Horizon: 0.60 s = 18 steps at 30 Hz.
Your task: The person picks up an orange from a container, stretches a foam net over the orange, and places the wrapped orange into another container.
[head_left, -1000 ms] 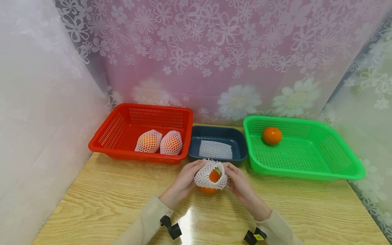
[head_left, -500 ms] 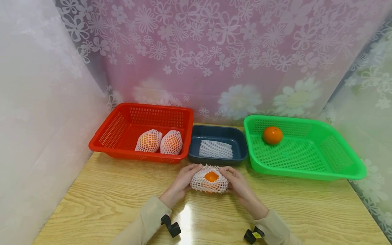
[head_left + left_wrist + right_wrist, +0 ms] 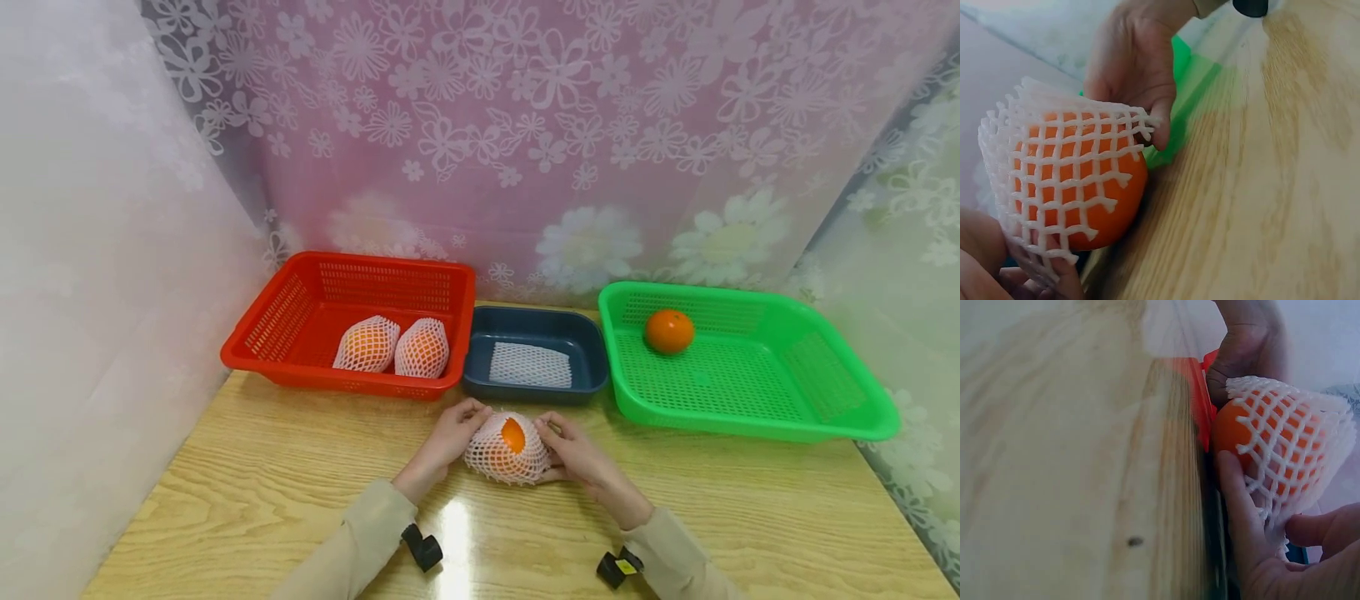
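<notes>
Forearms (image 3: 367, 533) angled inward, the left hand (image 3: 450, 435) and right hand (image 3: 583, 457) pinch a foam net (image 3: 534, 454) around an orange fruit (image 3: 513, 435), at its nine and three o'clock. A blue tray (image 3: 592, 392) stands at the fruit's twelve.

**Left basket (image 3: 352, 315) and right basket (image 3: 727, 375) are flanking the tray (image 3: 534, 394)**

They're lining the desk (image 3: 247, 467) along its back edge, baskets toward the corners! Near the left basket's front right corner, a first netted fruit (image 3: 366, 345) is lying, with a second netted fruit (image 3: 422, 348) sitting just to its right. The tray is carrying a net (image 3: 531, 365). A loose fruit (image 3: 669, 332) is resting near the right basket's back left corner. Before the tray, a third netted fruit (image 3: 504, 454) is being held between left hand (image 3: 444, 440) and right hand (image 3: 588, 464).
</notes>
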Tool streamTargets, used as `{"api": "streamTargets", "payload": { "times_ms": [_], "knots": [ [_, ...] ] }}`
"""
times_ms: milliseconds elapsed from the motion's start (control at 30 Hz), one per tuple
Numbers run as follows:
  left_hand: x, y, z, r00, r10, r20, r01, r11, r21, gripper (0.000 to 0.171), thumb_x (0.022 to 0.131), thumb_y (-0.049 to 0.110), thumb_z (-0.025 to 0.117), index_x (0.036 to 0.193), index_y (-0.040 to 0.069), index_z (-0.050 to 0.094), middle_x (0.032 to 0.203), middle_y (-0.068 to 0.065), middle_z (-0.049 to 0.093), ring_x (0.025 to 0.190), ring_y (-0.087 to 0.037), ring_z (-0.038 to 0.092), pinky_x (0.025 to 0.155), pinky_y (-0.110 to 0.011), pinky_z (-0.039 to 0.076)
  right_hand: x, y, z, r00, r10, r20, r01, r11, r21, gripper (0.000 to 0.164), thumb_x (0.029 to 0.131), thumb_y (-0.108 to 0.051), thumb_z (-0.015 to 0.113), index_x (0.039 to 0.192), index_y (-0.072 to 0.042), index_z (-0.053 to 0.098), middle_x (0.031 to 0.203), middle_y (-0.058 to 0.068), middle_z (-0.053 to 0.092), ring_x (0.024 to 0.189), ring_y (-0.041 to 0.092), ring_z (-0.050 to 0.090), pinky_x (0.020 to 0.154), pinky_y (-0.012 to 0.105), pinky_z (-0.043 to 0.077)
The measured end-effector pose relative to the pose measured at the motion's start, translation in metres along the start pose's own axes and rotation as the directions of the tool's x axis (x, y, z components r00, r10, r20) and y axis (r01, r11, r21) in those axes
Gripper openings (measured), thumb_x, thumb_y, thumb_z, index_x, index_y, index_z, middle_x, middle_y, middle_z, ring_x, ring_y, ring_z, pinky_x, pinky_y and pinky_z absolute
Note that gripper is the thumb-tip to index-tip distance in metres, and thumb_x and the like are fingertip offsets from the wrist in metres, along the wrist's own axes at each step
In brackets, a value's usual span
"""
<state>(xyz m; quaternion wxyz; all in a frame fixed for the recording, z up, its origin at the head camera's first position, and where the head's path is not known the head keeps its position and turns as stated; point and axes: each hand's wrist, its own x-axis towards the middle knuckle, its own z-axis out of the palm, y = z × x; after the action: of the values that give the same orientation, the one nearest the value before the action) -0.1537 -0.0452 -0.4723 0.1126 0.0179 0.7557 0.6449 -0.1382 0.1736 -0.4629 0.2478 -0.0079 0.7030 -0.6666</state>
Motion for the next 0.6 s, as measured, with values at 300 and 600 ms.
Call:
{"api": "streamTargets", "payload": {
  "times_ms": [300, 600],
  "knots": [
    [0.004, -0.004, 0.003, 0.999, 0.032, -0.012, -0.031, 0.997, 0.074, 0.02, 0.106, 0.016, 0.053, 0.103, -0.001, 0.064, 0.098, -0.008, 0.062, 0.09, -0.018, 0.052, 0.08, -0.029, 0.042, -0.002, -0.005, 0.005, 1.0, 0.004, -0.004, -0.005, 0.999, -0.053, 0.034, 0.111, -0.031, 0.039, 0.123, 0.001, 0.043, 0.101, 0.016, 0.061, 0.077, 0.021, 0.072, 0.069, 0.035, 0.062],
    [0.004, 0.007, 0.007, 0.996, 0.058, -0.071, -0.06, 0.998, -0.028, 0.025, 0.106, 0.026, 0.055, 0.106, 0.004, 0.065, 0.099, -0.009, 0.069, 0.085, -0.014, 0.06, 0.076, -0.028, 0.048, -0.007, -0.011, 0.005, 0.997, -0.029, 0.078, 0.027, 0.999, 0.023, 0.046, 0.105, -0.04, 0.055, 0.127, -0.004, 0.037, 0.106, 0.016, 0.07, 0.09, 0.021, 0.073, 0.075, 0.033, 0.06]
  ]
}}
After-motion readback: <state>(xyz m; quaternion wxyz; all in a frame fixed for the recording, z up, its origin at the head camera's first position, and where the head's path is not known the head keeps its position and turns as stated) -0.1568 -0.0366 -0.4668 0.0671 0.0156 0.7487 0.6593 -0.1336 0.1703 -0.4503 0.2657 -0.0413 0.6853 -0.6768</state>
